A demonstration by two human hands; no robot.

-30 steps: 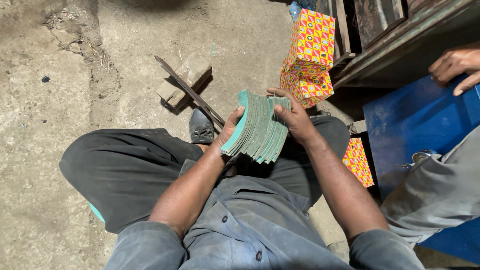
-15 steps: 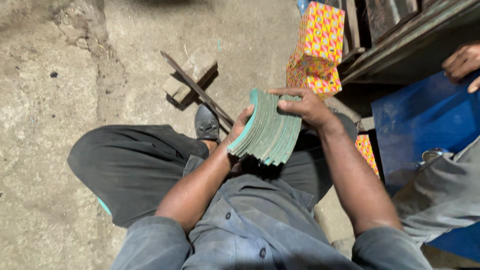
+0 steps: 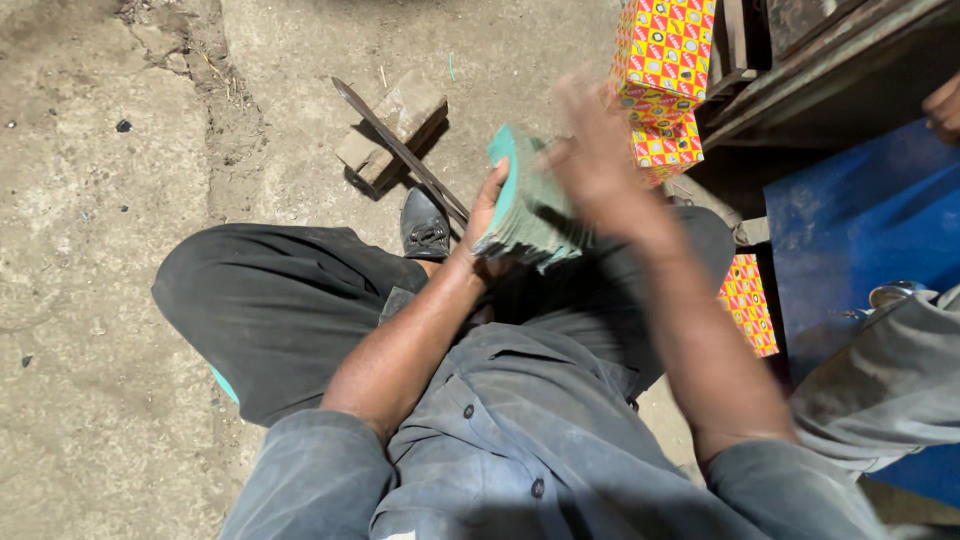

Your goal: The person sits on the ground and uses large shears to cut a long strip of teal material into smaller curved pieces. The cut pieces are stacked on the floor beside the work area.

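From the head view, we held a fanned stack (image 3: 528, 215) of green sheets above our lap, our left hand (image 3: 487, 213) closed around its near edge. Our right hand (image 3: 590, 150) was at the stack's top, too blurred for us to tell how its fingers sat. Patterned boxes (image 3: 662, 75) stood stacked just beyond, another box (image 3: 748, 303) lay beside our knee; their contents were hidden.

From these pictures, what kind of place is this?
Probably a small workshop or a parts store: rough concrete floor, stacked patterned cartons by a metal rack, a blue drum.
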